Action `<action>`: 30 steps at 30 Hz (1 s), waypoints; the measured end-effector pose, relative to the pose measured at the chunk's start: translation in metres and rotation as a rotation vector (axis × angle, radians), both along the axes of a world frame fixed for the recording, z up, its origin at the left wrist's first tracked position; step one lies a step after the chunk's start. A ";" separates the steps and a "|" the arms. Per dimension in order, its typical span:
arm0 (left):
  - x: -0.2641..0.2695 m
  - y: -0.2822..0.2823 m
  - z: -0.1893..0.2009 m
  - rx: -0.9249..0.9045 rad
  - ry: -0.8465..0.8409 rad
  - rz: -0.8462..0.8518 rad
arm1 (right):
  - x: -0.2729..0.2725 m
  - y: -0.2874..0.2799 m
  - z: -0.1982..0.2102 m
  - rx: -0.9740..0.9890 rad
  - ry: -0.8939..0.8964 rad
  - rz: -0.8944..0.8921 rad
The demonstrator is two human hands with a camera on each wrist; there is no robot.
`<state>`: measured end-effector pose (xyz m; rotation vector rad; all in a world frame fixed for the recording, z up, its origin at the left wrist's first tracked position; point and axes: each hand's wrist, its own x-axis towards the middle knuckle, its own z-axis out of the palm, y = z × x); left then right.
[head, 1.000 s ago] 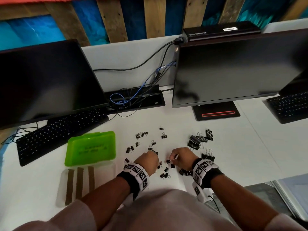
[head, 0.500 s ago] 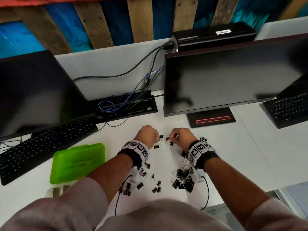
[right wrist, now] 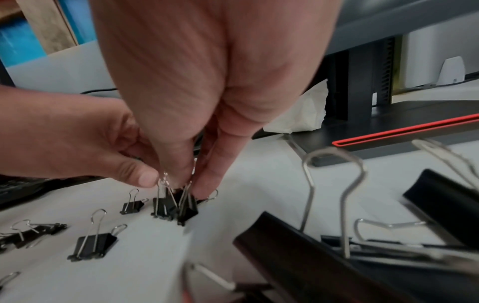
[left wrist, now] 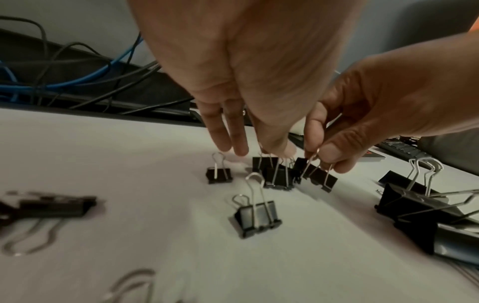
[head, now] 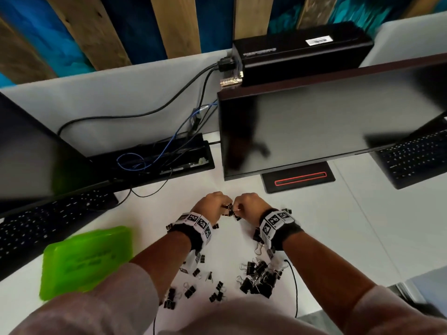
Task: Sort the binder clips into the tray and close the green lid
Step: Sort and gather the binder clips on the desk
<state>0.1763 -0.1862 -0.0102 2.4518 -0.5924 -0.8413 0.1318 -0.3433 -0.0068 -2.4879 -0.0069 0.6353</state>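
Observation:
Both hands meet over a small cluster of black binder clips (head: 231, 212) on the white desk in front of the monitors. My left hand (left wrist: 259, 150) pinches the wire handles of a small clip (left wrist: 276, 177), its other fingers (left wrist: 233, 141) pointing down at the desk. My right hand (right wrist: 191, 184) pinches the handles of another small clip (right wrist: 187, 210). More small clips (head: 191, 290) and a pile of larger clips (head: 260, 279) lie nearer my body. The green lid (head: 89, 259) stands open at the lower left. My sleeve hides the tray below it.
Two dark monitors (head: 326, 122) and a cable tray (head: 154, 158) with blue and black leads stand just beyond the hands. A black keyboard (head: 48, 221) lies at the left, another keyboard (head: 416, 155) at the right. A thin black cable (head: 294, 284) trails past the large clips.
Both hands have moved from the near clips to the farther ones by the monitors. They have drawn together and now pinch clip handles side by side.

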 end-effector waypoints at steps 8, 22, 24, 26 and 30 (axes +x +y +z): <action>-0.008 0.036 -0.009 -0.011 -0.022 0.049 | -0.020 0.032 0.000 -0.040 -0.232 0.180; -0.049 0.102 -0.014 0.071 0.068 -0.012 | -0.046 0.062 0.009 -0.513 -0.268 0.629; -0.053 0.111 -0.012 0.073 0.073 -0.010 | -0.048 0.067 0.013 -0.522 -0.280 0.618; -0.060 0.122 -0.012 0.077 0.038 -0.011 | -0.056 0.080 0.013 -0.450 -0.259 0.645; -0.072 0.147 -0.011 -0.019 -0.134 -0.037 | -0.074 0.103 0.003 -0.295 -0.175 0.773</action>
